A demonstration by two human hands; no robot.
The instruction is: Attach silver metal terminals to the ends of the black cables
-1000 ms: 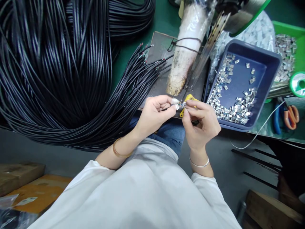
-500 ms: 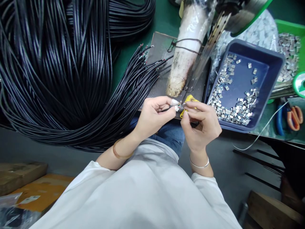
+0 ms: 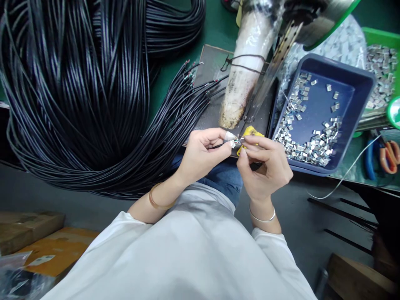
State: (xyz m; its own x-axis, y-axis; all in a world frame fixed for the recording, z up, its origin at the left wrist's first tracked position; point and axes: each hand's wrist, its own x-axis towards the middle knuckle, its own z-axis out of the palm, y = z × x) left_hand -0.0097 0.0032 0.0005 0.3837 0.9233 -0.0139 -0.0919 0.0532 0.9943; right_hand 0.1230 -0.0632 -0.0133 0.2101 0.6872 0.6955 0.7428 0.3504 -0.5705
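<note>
My left hand (image 3: pixel 206 150) pinches a black cable (image 3: pixel 218 145) close to its end, where thin coloured wires show; white wraps cover the tips of its thumb and index finger. Opposite it, my right hand (image 3: pixel 264 162) has thumb and fingers closed around a small silvery metal piece (image 3: pixel 241 141), which meets the wire ends. That piece is mostly hidden by the fingers, and it looks like those in the bin. Just behind the fingertips lies a yellow object (image 3: pixel 251 132), partly covered.
Black cables (image 3: pixel 78 104) heap up on the left, their stripped ends (image 3: pixel 189 71) on a dark board (image 3: pixel 209 62). A plastic-wrapped white tube (image 3: pixel 246 62) leans above my hands. On the right are a blue bin (image 3: pixel 353 96) of small metal pieces, a green tray (image 3: pixel 371 35) and orange-handled pliers (image 3: pixel 389 156).
Both hands stay together at the cable end, with barely any finger movement. The whole view has shifted slightly.
</note>
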